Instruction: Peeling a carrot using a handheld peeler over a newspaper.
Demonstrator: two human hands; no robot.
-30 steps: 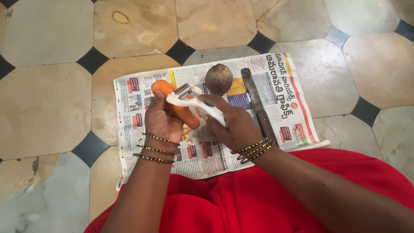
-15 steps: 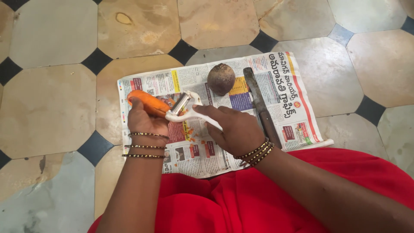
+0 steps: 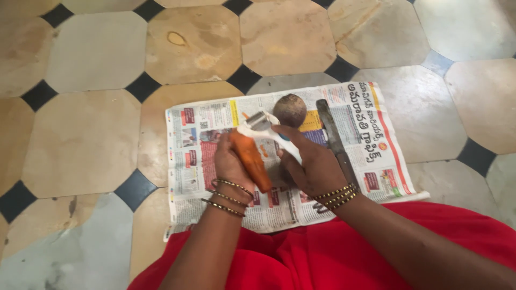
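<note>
Over the newspaper (image 3: 215, 129), left hand (image 3: 232, 164) grips carrot (image 3: 251, 158); right hand (image 3: 314, 164) grips peeler (image 3: 266, 129).

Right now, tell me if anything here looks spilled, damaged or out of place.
Nothing stands out. The left hand holds a carrot, the right hand a white peeler at its top end. A round brown vegetable and a knife lie on the newspaper.

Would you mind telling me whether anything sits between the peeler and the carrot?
Nothing visible does: the right hand has the white peeler at the top end of the carrot, held in the left hand.
</note>
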